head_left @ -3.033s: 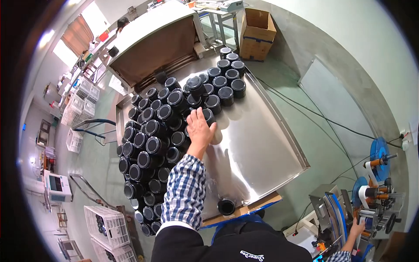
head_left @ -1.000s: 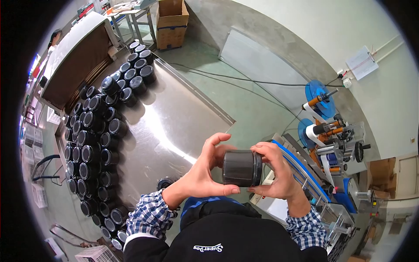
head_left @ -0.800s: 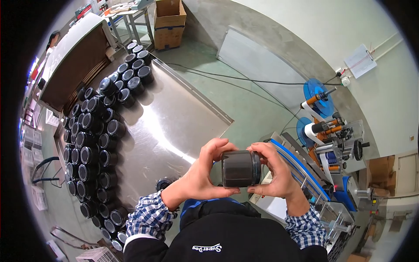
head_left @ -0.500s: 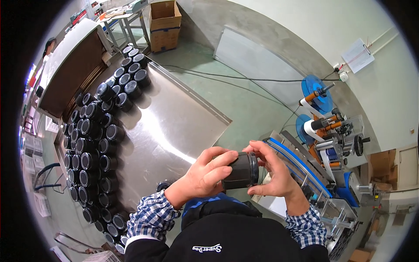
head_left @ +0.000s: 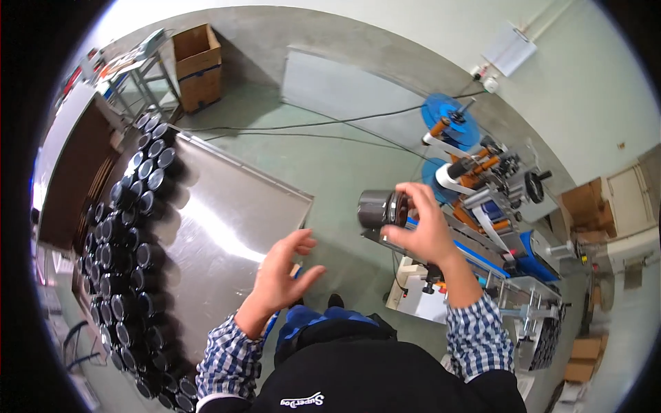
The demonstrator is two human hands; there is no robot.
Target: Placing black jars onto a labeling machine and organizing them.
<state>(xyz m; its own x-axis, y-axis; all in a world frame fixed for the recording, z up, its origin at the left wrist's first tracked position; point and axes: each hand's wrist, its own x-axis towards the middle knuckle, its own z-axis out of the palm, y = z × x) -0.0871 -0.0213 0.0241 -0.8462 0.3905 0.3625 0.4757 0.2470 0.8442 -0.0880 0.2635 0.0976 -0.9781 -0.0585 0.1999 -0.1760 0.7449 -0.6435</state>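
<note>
A black lidded jar point(head_left: 375, 208) lies on its side in the air, its lid end in my right hand point(head_left: 428, 228). The thumb and fingers grip around the lid, above the near end of the machine's conveyor point(head_left: 451, 244). My left hand point(head_left: 281, 272) is empty, fingers spread, beside the near edge of the steel table point(head_left: 227, 227). On that table's left side, many similar black jars point(head_left: 117, 282) stand packed close together.
To the right is a labelling machine with blue reels point(head_left: 451, 122), rollers and a black hand wheel point(head_left: 533, 188). A cardboard box point(head_left: 197, 67) stands by the far wall, and black cables point(head_left: 303, 126) run across. More boxes point(head_left: 585, 354) lie at lower right.
My left hand has let go of the jar and moved left. My right hand has carried the jar away from me, toward the conveyor. The view has turned to the right.
</note>
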